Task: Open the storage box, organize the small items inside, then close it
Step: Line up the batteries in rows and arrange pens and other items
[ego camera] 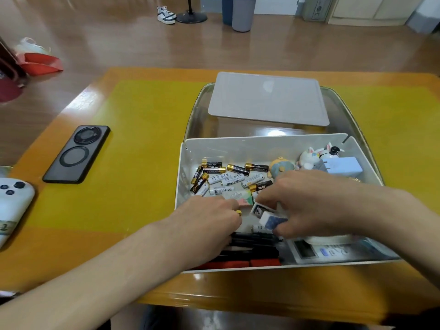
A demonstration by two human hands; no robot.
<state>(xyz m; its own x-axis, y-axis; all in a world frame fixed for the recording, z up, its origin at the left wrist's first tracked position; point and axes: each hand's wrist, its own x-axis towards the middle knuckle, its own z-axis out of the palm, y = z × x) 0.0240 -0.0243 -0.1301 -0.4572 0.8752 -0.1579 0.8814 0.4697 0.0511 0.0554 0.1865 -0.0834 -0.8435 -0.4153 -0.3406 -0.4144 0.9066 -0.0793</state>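
Observation:
The white storage box [238, 145] stands open on the table, its grey lid [266, 98] lying behind it on a clear tray [342, 103]. Several batteries [228, 178] lie loose at the box's far left. My left hand [209, 220] reaches into the box with curled fingers holding a gold-tipped battery [238, 212]. My right hand [309, 203] pinches a white and blue eraser [270, 220]. A pink and green eraser [240, 197] lies between the hands. Black pens [252, 244] and red ones lie along the near wall, beside a calculator [316, 252].
Small figurines [309, 158] and a light blue charger plug [342, 166] sit at the box's far right. A black phone [76, 154] lies on the yellow mat [142, 139] to the left. A white controller [12, 201] rests at the left table edge.

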